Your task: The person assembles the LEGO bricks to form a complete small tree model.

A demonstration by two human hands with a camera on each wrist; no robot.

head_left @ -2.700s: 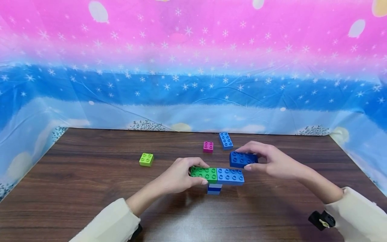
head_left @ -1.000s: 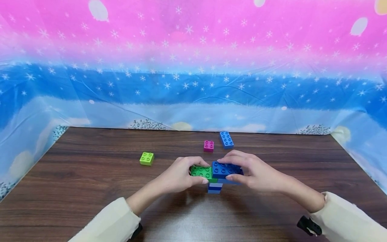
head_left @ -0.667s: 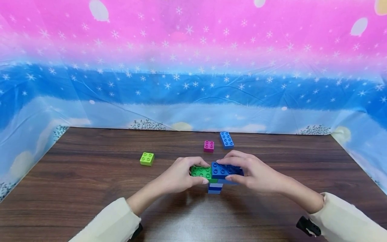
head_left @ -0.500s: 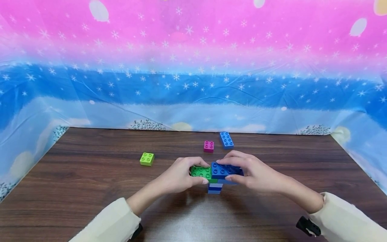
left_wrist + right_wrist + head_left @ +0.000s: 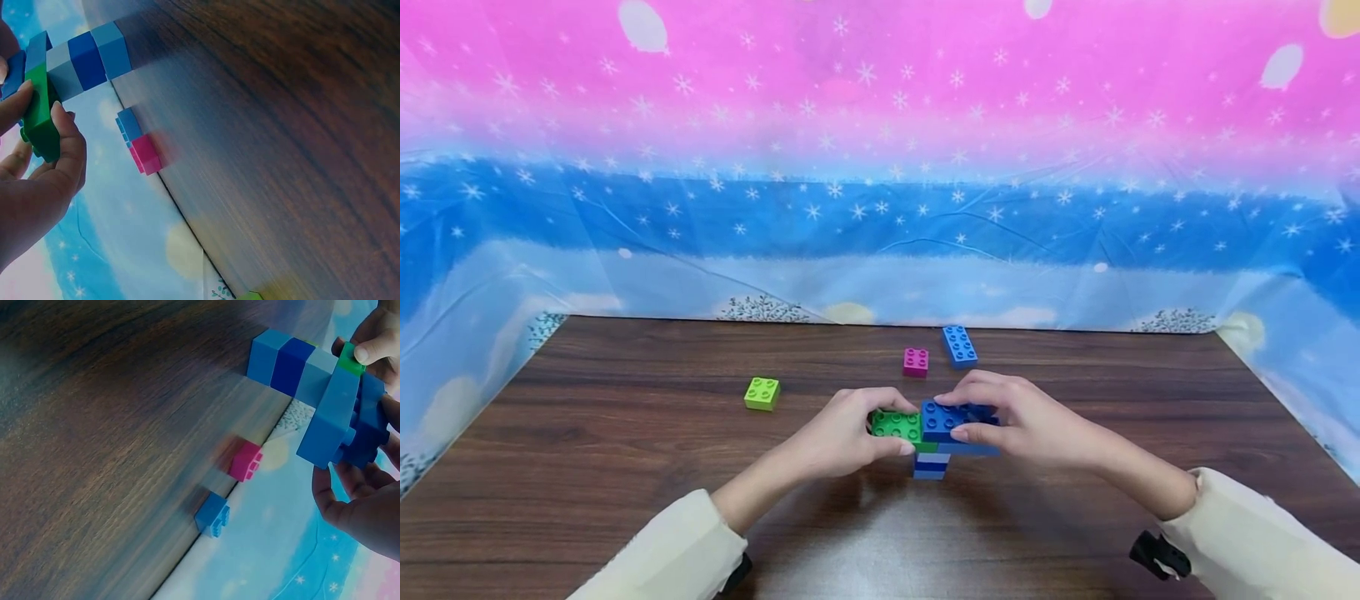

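In the head view, my left hand (image 5: 850, 435) grips a green building brick (image 5: 897, 426) by its long sides, thumb in front. A light blue brick (image 5: 973, 448) adjoins it on the right, and both top a short column (image 5: 930, 465) of stacked blue and pale bricks. My right hand (image 5: 1037, 421) pinches a dark blue brick (image 5: 946, 421), which lies across the joint between the green and light blue bricks. Studs show between the dark blue brick (image 5: 370, 419) and the light blue brick (image 5: 331, 419) in the right wrist view; whether they are pressed fully together I cannot tell.
Behind the column a pink brick (image 5: 915, 362) and a loose blue brick (image 5: 960, 346) lie on the wooden table (image 5: 647, 467). A lime green brick (image 5: 762, 393) is at the left. Patterned cloth (image 5: 850, 217) borders the table's back and sides.
Since the oldest frame, my right hand has brought the dark blue brick left and down onto the green and light blue bricks. Over the last second, both hands have barely moved.
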